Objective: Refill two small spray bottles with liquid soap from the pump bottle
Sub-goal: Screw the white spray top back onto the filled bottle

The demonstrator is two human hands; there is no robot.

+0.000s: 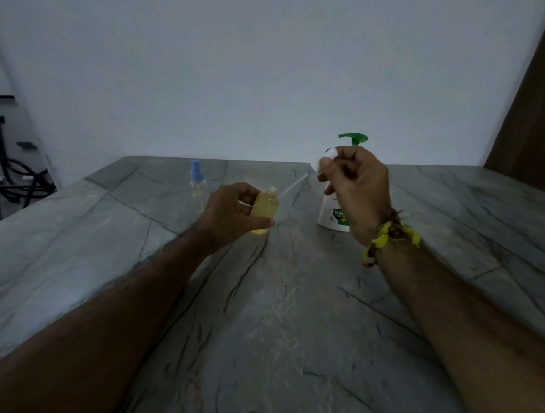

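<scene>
Pump bottle stands upright on the grey stone table at centre right of the frame, its green pump head showing above the right hand in front of it. Left of centre, the left hand grips a small open-necked bottle, tilted slightly and filled with yellow liquid nearly to the neck. The right hand pinches a white spray cap, whose thin dip tube slants down toward the open neck, its tip just beside the rim. At upper centre left, a second small spray bottle stands on the table with its blue cap fitted; it appears clear and empty. By this reading, one bottle is filled and awaits capping. Risk: the tube may miss the narrow neck and drip soap on the table. A high fill level may overflow as the tube displaces liquid. Soap on the fingers may let the bottle slip.
</scene>
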